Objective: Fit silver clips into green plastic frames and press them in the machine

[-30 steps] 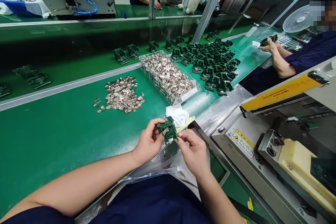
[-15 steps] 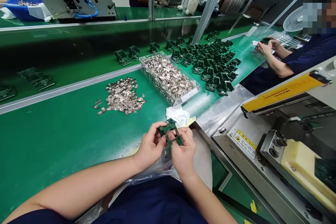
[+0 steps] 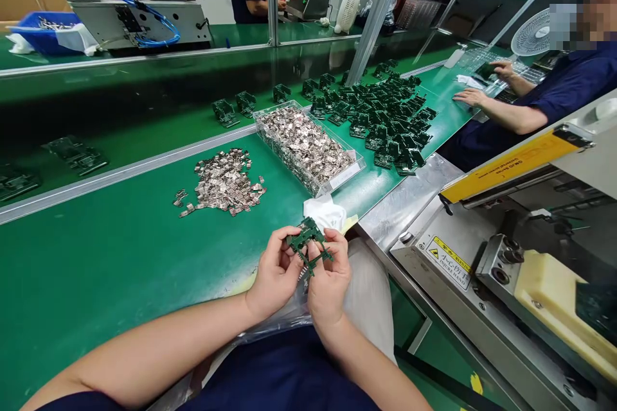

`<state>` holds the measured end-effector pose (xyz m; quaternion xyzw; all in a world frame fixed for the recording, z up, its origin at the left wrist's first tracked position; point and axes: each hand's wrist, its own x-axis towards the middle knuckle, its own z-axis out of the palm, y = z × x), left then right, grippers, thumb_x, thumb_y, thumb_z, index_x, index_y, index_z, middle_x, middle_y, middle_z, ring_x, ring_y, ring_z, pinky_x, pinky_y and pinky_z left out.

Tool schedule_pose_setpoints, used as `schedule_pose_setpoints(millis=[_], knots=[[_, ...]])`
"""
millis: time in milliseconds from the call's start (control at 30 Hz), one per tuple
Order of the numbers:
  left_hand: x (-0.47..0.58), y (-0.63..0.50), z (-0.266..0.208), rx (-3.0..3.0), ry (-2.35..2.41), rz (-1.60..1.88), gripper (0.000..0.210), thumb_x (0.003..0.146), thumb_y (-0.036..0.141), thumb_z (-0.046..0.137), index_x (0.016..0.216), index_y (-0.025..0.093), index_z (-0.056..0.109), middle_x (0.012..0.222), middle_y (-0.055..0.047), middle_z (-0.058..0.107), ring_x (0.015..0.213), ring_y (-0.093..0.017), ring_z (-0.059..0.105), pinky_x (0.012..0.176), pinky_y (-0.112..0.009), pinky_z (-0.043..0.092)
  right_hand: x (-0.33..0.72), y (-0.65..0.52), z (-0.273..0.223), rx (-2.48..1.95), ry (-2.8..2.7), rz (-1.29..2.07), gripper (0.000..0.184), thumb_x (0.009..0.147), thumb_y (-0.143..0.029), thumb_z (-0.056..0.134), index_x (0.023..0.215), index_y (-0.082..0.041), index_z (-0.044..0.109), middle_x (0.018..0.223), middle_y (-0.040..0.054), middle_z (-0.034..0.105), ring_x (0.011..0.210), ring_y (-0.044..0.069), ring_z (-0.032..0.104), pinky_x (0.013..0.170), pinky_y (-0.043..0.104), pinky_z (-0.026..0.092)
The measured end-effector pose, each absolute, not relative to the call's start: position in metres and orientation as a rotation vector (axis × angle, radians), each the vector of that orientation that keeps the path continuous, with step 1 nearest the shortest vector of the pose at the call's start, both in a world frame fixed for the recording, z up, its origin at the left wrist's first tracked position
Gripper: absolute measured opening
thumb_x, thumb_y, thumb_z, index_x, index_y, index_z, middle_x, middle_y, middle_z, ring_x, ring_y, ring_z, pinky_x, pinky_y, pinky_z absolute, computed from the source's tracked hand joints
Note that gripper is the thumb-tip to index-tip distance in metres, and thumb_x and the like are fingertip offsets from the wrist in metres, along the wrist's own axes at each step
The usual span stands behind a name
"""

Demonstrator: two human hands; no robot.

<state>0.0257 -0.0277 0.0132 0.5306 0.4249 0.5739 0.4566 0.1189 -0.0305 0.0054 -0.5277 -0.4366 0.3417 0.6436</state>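
A dark green plastic frame (image 3: pixel 307 234) with an opening in it is held between my two hands, above my lap at the table's edge. My left hand (image 3: pixel 276 268) grips its left side between thumb and fingers. On the right, my right hand (image 3: pixel 331 276) is closed on the lower right part, its thumb reaching into the opening. Whether a small metal piece sits under that thumb, I cannot tell. Ahead lie a loose pile of small metal pieces (image 3: pixel 225 181) and a clear plastic box (image 3: pixel 335 186) full of similar pieces.
Many green frames (image 3: pixel 385 115) are heaped behind the box, with several on the belt (image 3: pixel 164 103). A white cloth (image 3: pixel 324 210) lies near my hands. To the right stands a machine with a warning label (image 3: pixel 448 262). Beyond it sits a co-worker (image 3: pixel 544 90).
The frame has tilted slightly in my hands, and both hands keep hold of it. The co-worker's hands have moved apart and lowered toward the table. The view has shifted a little.
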Motion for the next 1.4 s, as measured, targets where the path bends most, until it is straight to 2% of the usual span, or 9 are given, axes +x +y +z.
schedule_pose_setpoints(millis=[133,333,500,600,700,833,1033,1300,1400], knots=[[0.023,-0.029,0.012,1.331,1.041,1.325,0.029,0.092,0.026,0.055,0.119,0.024,0.045,0.084,0.0,0.059,0.064,-0.01,0.053,0.056,-0.02,0.045,0.139,-0.041,0.01,-1.128,-1.005,0.808,0.016,0.088,-0.025,0.062,0.101,-0.023,0.052,0.125,0.0095,0.052,0.118,0.023,0.052,0.098,0.042,0.045],[0.032,-0.022,0.034,1.6,0.975,1.035,0.027,0.09,0.023,0.054,0.117,0.022,0.049,0.084,-0.002,0.06,0.055,-0.009,0.048,0.049,-0.02,0.04,0.207,-0.048,0.033,-1.081,-1.646,0.741,0.071,0.087,-0.029,0.065,0.148,-0.027,0.03,0.147,0.0135,0.041,0.128,0.029,0.047,0.099,0.044,0.047],[0.072,-0.006,0.067,1.806,0.628,0.75,0.035,0.087,0.018,0.055,0.121,0.023,0.053,0.083,-0.004,0.067,0.061,-0.015,0.061,0.054,-0.025,0.05,0.27,-0.075,0.064,-1.057,-1.766,0.612,0.068,0.081,-0.039,0.076,0.14,-0.03,0.044,0.139,0.0113,0.051,0.128,0.031,0.048,0.104,0.048,0.044],[0.12,0.009,0.092,1.863,0.328,0.585,0.053,0.085,0.021,0.063,0.136,0.025,0.046,0.105,-0.009,0.071,0.086,-0.022,0.07,0.072,-0.032,0.058,0.314,-0.109,0.07,-1.168,-1.495,0.445,0.058,0.08,-0.047,0.075,0.13,-0.028,0.054,0.126,0.0115,0.059,0.12,0.031,0.055,0.103,0.05,0.045],[0.192,0.021,0.114,1.983,0.193,0.643,0.06,0.081,0.03,0.07,0.136,0.023,0.047,0.132,-0.013,0.06,0.12,-0.029,0.06,0.098,-0.043,0.051,0.368,-0.145,0.071,-1.293,-0.996,0.065,0.061,0.074,-0.051,0.079,0.124,-0.023,0.059,0.117,0.0105,0.062,0.113,0.03,0.059,0.101,0.05,0.045],[0.3,0.025,0.132,2.127,0.175,0.668,0.079,0.072,0.036,0.078,0.138,0.01,0.044,0.144,-0.022,0.047,0.135,-0.035,0.045,0.111,-0.049,0.038,0.436,-0.175,0.078,-1.317,-0.466,-0.283,0.059,0.07,-0.049,0.08,0.117,-0.019,0.062,0.111,0.0106,0.063,0.103,0.031,0.063,0.095,0.052,0.048],[0.353,0.028,0.139,1.972,0.246,0.61,0.071,0.068,0.034,0.08,0.129,0.008,0.055,0.123,-0.019,0.065,0.114,-0.033,0.061,0.1,-0.048,0.05,0.474,-0.164,0.1,-1.514,-0.696,-0.193,0.066,0.075,-0.048,0.075,0.13,-0.018,0.054,0.123,0.0139,0.06,0.112,0.03,0.06,0.097,0.049,0.047],[0.191,0.055,0.094,1.768,0.421,0.535,0.055,0.066,0.027,0.081,0.117,0.019,0.063,0.108,-0.011,0.067,0.099,-0.025,0.068,0.094,-0.045,0.055,0.484,-0.127,0.125,-1.936,-1.185,0.071,0.063,0.072,-0.052,0.075,0.125,-0.022,0.059,0.111,0.0109,0.068,0.113,0.031,0.06,0.096,0.049,0.048],[0.152,0.058,0.063,1.796,0.503,0.463,0.05,0.068,0.024,0.08,0.115,0.023,0.064,0.125,-0.014,0.061,0.108,-0.028,0.065,0.099,-0.051,0.05,0.483,-0.122,0.123,-1.945,-1.182,0.111,0.066,0.075,-0.055,0.072,0.13,-0.022,0.055,0.117,0.0118,0.066,0.116,0.032,0.059,0.098,0.049,0.046]])
